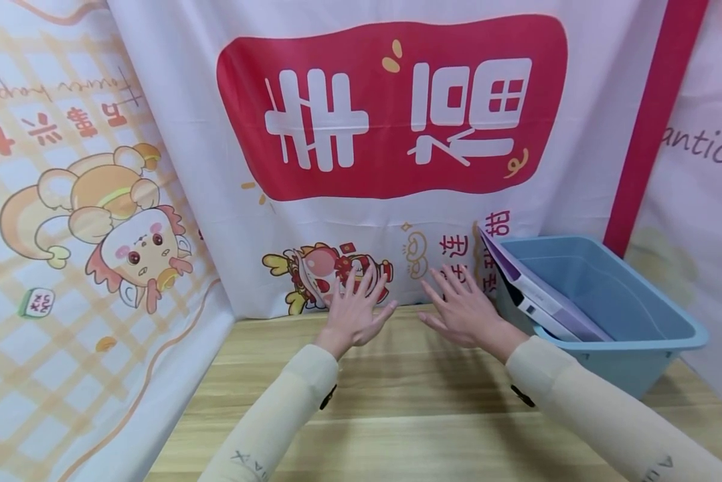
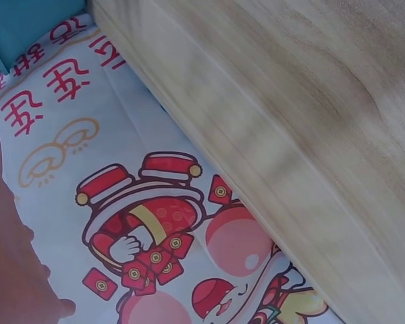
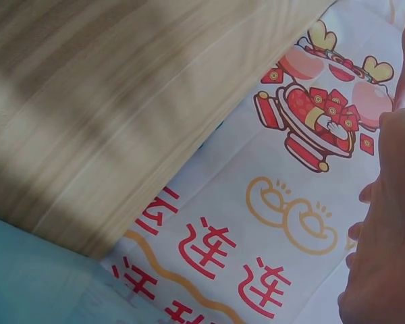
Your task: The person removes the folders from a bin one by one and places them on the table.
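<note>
A blue bin [image 1: 628, 368] at the right of the tabletop [image 1: 397, 428] contains a flat purple-and-white item [image 1: 550, 304], slanted, one end jutting above the rim. Both lie just right of the right grip [image 1: 463, 308], farther from the left grip [image 1: 356, 311]. Each grip is spread, fingers straight, holding nothing.
</note>
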Motion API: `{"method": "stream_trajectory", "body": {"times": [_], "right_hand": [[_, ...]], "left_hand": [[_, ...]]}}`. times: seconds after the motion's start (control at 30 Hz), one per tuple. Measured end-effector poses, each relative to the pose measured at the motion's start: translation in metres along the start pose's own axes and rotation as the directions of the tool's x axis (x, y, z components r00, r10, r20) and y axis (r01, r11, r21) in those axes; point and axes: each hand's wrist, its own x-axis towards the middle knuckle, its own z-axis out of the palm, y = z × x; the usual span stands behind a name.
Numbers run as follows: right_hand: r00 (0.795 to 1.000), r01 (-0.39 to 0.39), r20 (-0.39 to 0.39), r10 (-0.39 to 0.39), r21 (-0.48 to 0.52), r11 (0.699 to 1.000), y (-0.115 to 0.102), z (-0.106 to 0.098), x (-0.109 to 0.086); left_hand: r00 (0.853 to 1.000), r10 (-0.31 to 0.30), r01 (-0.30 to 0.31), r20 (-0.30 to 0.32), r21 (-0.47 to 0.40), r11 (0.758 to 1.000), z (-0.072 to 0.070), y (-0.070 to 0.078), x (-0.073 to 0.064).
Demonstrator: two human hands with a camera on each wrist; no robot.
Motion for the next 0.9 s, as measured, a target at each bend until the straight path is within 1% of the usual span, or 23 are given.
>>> {"method": "stream_trajectory", "body": {"times": [0.2,0.37,0.47,0.67,0.9], "right_hand": [[1.000,-0.012,0.025,0.012,0.022,1.000,-0.003,-0.004,-0.006],[1.000,0.015,0.014,-0.015,0.034,0.999,-0.003,-0.005,-0.011],[1.000,0.019,0.019,-0.020,0.033,0.999,-0.005,-0.007,-0.014],[1.000,0.024,0.018,-0.025,0.054,0.998,-0.007,-0.010,-0.020],[0.999,0.038,0.006,-0.038,0.052,0.998,-0.006,-0.013,-0.028]], "left_hand": [[1.000,0.022,-0.022,-0.013,-0.031,0.999,-0.002,0.003,-0.004],[0.999,0.034,-0.036,-0.025,-0.063,0.997,-0.001,0.005,-0.007],[0.999,0.036,-0.037,-0.022,-0.078,0.996,-0.001,0.006,-0.008],[0.999,0.042,-0.042,-0.003,-0.071,0.997,-0.002,0.009,-0.010],[0.998,0.064,-0.065,-0.013,-0.063,0.996,-0.003,0.013,-0.012]]}}
